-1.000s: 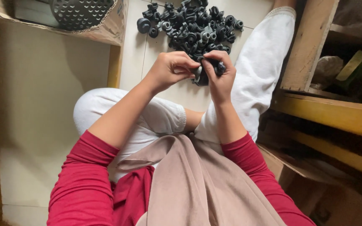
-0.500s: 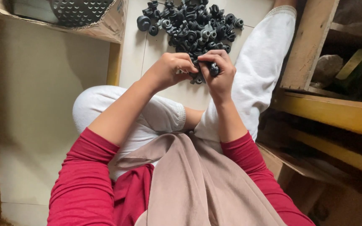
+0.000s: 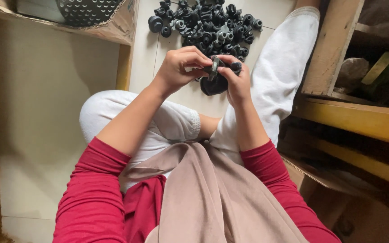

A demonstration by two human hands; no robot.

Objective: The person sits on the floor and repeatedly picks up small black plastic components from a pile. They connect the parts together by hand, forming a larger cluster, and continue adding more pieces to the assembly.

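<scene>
I sit on the floor with my legs folded, in white trousers and red sleeves. My left hand and my right hand meet in front of me, both gripping one small black rubber part with a grey metal ring on it. My fingertips pinch the part from both sides, and a rounded black end hangs below them. Just beyond my hands a heap of several similar black rubber parts lies on the pale floor.
A cardboard box holding a perforated metal piece stands at the upper left. Yellow wooden shelving with dark items runs along the right. Pale floor tiles lie to my left.
My hands have drawn slightly back from the heap toward me, still working the same black part between the fingers, which has turned in my grip.
</scene>
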